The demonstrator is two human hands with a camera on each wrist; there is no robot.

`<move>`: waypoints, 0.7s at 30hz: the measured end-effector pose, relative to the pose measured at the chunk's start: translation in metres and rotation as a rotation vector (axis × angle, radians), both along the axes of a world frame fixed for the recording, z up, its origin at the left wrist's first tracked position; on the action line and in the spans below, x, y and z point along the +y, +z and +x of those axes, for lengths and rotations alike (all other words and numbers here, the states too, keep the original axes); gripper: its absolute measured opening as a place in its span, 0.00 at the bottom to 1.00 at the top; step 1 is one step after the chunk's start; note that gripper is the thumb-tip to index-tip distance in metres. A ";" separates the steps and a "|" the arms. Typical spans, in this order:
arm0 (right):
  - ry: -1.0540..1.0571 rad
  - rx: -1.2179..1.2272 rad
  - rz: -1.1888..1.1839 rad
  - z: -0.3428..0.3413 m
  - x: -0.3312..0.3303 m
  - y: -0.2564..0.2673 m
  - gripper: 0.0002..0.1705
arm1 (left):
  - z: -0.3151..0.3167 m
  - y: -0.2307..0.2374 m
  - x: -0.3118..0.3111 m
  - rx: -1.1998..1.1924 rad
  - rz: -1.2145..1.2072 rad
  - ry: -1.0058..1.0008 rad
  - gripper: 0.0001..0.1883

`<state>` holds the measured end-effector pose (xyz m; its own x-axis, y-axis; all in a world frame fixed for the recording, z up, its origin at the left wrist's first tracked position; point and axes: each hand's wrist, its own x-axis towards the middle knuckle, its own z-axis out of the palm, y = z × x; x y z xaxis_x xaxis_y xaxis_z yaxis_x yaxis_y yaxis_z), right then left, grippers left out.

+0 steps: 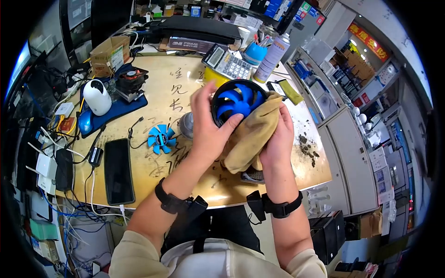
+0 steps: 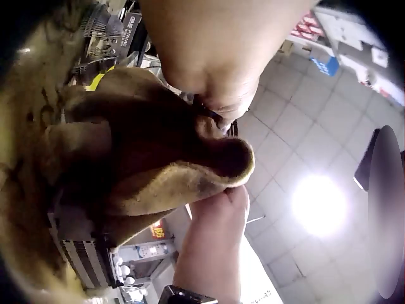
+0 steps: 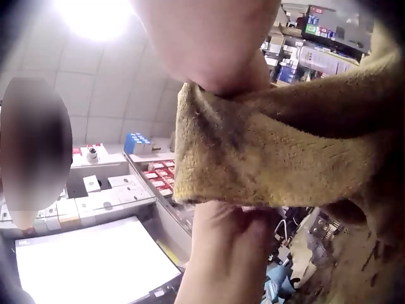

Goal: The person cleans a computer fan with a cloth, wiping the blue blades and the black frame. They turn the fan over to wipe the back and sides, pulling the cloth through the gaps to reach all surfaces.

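My left hand [image 1: 208, 127] grips a round black fan housing [image 1: 217, 95], its thumb over the front near the blue fan blades [image 1: 238, 101]. In my right hand [image 1: 279, 143] is a tan cloth [image 1: 252, 134], bunched against the housing's right side and draping down over part of it. The left wrist view shows the cloth [image 2: 171, 187] hanging in folds, dark smudges on it; it fills much of the right wrist view too. Under the cloth, a finned block [image 1: 252, 177] on the table is mostly covered. A loose light-blue fan wheel [image 1: 161, 139] lies left of the left forearm.
A calculator [image 1: 229, 64], a spray can [image 1: 272, 58] and a blue pen cup [image 1: 256, 53] stand behind the hands. Dark dirt crumbs [image 1: 308, 149] lie at right. Leftward are a phone [image 1: 119, 171], a white camera [image 1: 97, 97], a black cooler [image 1: 131, 82] and several cables.
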<state>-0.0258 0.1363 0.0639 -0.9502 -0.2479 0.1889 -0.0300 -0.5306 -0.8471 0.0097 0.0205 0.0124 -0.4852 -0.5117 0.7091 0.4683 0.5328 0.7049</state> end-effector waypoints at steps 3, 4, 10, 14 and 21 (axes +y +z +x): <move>0.018 -0.042 -0.072 -0.011 0.009 -0.003 0.07 | -0.002 -0.002 0.002 -0.021 0.258 -0.177 0.48; 0.031 -0.067 -0.095 -0.015 0.010 -0.006 0.08 | -0.002 -0.002 0.004 0.032 0.369 -0.293 0.48; 0.054 -0.178 -0.158 -0.032 0.020 -0.015 0.09 | -0.003 -0.001 0.001 -0.010 0.649 -0.667 0.33; -0.027 -0.103 -0.160 -0.034 0.025 -0.011 0.09 | -0.003 -0.003 0.004 -0.017 0.627 -0.610 0.22; 0.319 0.006 -0.426 -0.065 0.085 0.016 0.18 | -0.004 0.000 -0.005 0.045 0.651 -0.434 0.19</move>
<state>-0.0913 0.2209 0.0803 -0.8387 -0.4241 0.3416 0.1845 -0.8115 -0.5545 0.0055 0.0158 0.0120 -0.7147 -0.6025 0.3551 0.5755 -0.2182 0.7881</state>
